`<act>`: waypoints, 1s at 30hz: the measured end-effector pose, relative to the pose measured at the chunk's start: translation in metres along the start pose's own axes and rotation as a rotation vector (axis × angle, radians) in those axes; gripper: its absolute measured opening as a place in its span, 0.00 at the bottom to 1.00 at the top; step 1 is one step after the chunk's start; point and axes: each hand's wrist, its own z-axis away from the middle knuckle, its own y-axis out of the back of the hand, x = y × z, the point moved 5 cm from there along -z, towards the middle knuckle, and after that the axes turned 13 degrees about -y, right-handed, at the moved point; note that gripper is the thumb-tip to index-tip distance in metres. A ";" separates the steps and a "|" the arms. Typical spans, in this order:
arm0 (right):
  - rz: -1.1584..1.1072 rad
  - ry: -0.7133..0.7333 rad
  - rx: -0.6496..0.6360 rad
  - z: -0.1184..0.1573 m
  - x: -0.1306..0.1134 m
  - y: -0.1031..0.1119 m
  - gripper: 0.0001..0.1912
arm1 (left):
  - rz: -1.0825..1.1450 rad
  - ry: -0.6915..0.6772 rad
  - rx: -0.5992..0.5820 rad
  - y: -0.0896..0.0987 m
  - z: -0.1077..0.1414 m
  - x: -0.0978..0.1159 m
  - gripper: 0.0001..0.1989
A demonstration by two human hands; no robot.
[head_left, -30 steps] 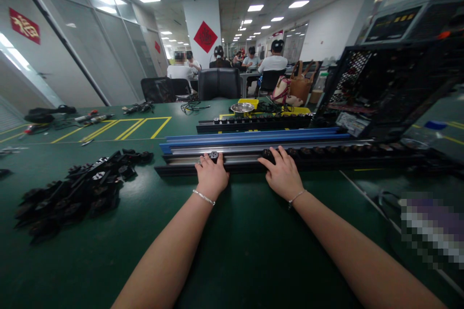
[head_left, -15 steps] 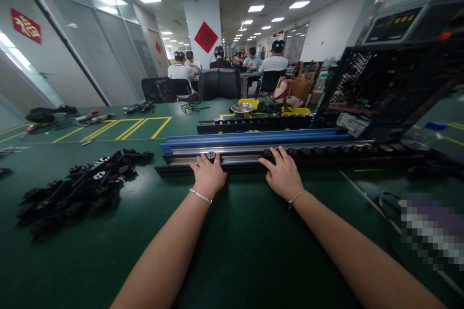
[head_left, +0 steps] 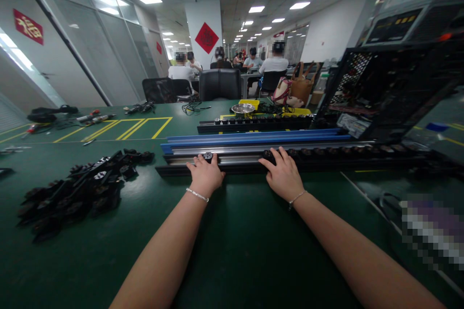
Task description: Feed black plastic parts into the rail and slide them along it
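Note:
A long black rail [head_left: 239, 160] with a silvery channel lies across the green table. At its left part, my left hand [head_left: 206, 174] has its fingers closed around a small black round-topped part [head_left: 208, 156] in the channel. My right hand [head_left: 284, 170] rests farther right, its thumb and fingers about another small black part [head_left: 268, 155], which they partly cover. A row of similar black parts [head_left: 328, 151] sits along the rail to the right of that hand. Blue rails [head_left: 253, 137] lie just behind.
A heap of black parts [head_left: 78, 188] lies at left. Behind the rails are another black rail [head_left: 253, 124] with parts, and a metal dish [head_left: 242, 108]. An open computer case [head_left: 384, 82] stands at right. Several people sit beyond the table.
My left hand has shifted slightly left along the rail, and the small black part under its fingers moved with it. My right hand stays in place.

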 end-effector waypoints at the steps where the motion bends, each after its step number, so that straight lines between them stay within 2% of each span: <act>1: 0.000 0.001 0.001 0.000 0.000 0.000 0.24 | 0.004 0.001 -0.004 0.001 0.000 -0.001 0.38; 11: -0.015 0.004 0.014 0.001 0.000 0.000 0.24 | 0.032 0.024 -0.088 0.006 0.001 -0.008 0.38; 22: 0.010 0.006 -0.003 0.000 0.000 -0.001 0.25 | 0.045 0.026 -0.113 0.007 0.000 -0.013 0.38; 30: -0.006 0.006 0.002 0.000 0.000 0.000 0.24 | 0.072 0.072 -0.160 0.007 -0.001 -0.029 0.39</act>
